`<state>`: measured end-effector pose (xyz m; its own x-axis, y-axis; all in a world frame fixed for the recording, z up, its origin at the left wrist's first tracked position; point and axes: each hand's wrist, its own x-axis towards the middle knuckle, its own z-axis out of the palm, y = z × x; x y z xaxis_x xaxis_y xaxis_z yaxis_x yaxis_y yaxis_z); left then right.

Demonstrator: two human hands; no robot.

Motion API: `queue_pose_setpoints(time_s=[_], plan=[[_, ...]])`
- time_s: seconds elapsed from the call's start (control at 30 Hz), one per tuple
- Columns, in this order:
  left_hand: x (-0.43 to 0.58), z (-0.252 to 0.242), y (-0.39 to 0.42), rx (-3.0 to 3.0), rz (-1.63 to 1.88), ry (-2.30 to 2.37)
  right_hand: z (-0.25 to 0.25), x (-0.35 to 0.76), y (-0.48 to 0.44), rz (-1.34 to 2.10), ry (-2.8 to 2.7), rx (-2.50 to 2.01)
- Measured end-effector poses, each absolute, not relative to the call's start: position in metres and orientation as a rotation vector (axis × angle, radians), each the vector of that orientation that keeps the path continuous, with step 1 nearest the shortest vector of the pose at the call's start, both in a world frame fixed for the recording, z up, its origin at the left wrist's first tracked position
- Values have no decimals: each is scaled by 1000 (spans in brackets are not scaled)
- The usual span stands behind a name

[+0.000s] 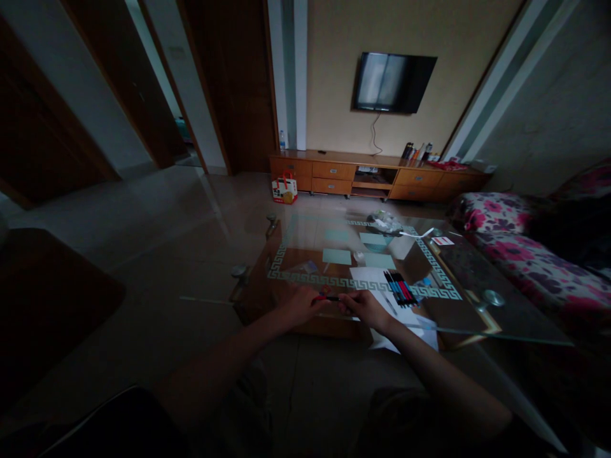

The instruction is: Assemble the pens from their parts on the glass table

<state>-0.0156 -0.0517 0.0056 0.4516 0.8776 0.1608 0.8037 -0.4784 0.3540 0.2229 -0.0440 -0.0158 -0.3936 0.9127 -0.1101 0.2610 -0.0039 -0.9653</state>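
Both of my hands meet over the near edge of a glass coffee table (477, 318). My left hand (300, 304) is closed around the red end of a pen (328, 298). My right hand (365, 308) is closed on the pen's dark other end, so the pen spans between the two hands. Just right of my right hand, a bundle of several coloured pens (401, 289) lies on white paper sheets (382, 283). Small pale green cards (337, 256) lie further back on the glass.
A floral sofa (525, 248) runs along the right. A low wooden cabinet (363, 175) stands under a wall-mounted TV (394, 81). A red and white bag (284, 189) sits on the floor by the cabinet. A crumpled plastic bag (386, 222) lies at the table's far end.
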Motion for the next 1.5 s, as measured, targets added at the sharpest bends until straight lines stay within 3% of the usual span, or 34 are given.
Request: queue_pose_setpoints(time_s=[1.5], plan=[[-13, 9, -55, 2508, 400, 1528, -8, 228, -43, 1465, -1751, -1156]])
